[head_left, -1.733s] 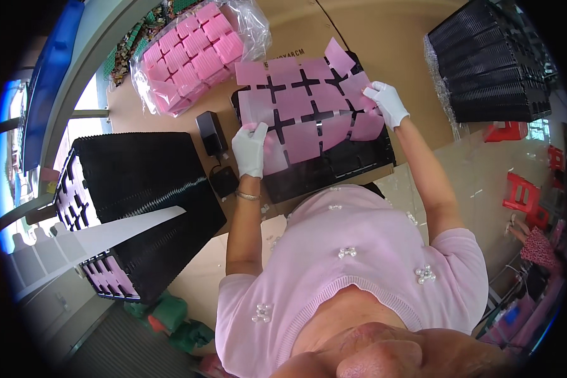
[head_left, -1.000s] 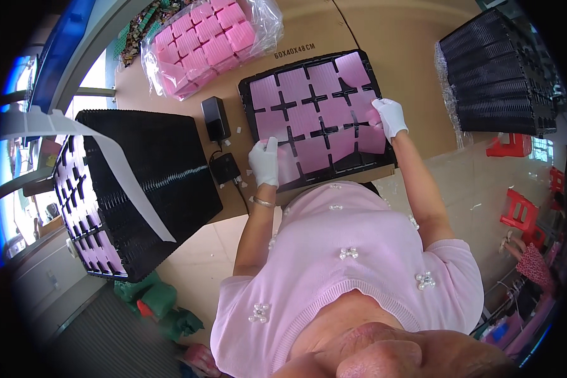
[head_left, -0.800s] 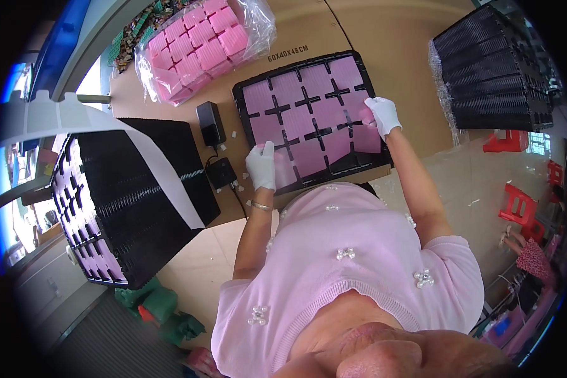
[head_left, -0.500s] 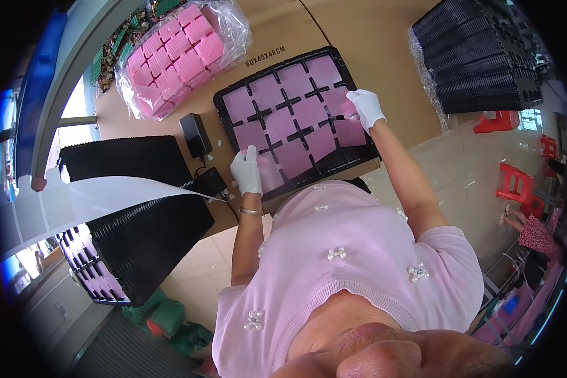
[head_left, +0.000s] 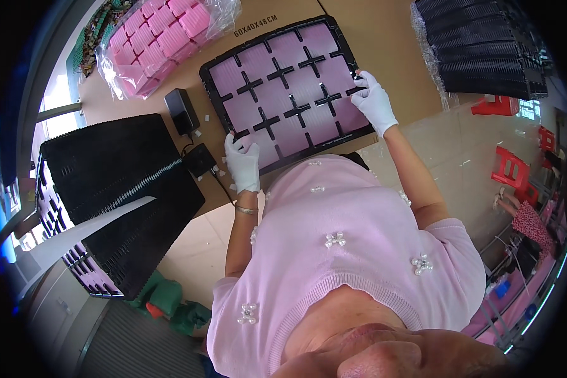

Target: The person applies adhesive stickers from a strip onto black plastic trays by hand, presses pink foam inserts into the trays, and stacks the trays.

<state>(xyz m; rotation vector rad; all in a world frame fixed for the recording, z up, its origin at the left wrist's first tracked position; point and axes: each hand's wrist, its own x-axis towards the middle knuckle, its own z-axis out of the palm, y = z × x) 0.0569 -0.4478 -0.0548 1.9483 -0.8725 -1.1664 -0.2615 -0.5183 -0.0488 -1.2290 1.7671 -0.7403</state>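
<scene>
A black plastic tray (head_left: 276, 142) with cross-shaped dividers lies on brown cardboard in front of me. Thin pink ridged sheeting (head_left: 283, 91) fills it between the dividers and lies nearly flat up to the rim. My left hand (head_left: 242, 165), in a white glove, is closed around the tray's near left rim, thumb and fingertips at the edge. On the right side, my white-gloved right hand (head_left: 376, 107) has its fingers curled over the rim. The undersides of the fingers on both hands are hidden.
Tall stacks of black trays stand at left (head_left: 107, 151) and far right (head_left: 485, 53). Pink ridged pieces in clear plastic (head_left: 160, 34) lie at the back left. A black power adapter (head_left: 181, 110) and a small black box (head_left: 199, 160) sit left of the tray. Red stools (head_left: 509, 165) are at right.
Both hands have shifted from the pink sheeting's edges onto the tray's rim. The sheeting's near corners, uneven before, now lie flatter. The whole view has shifted slightly.
</scene>
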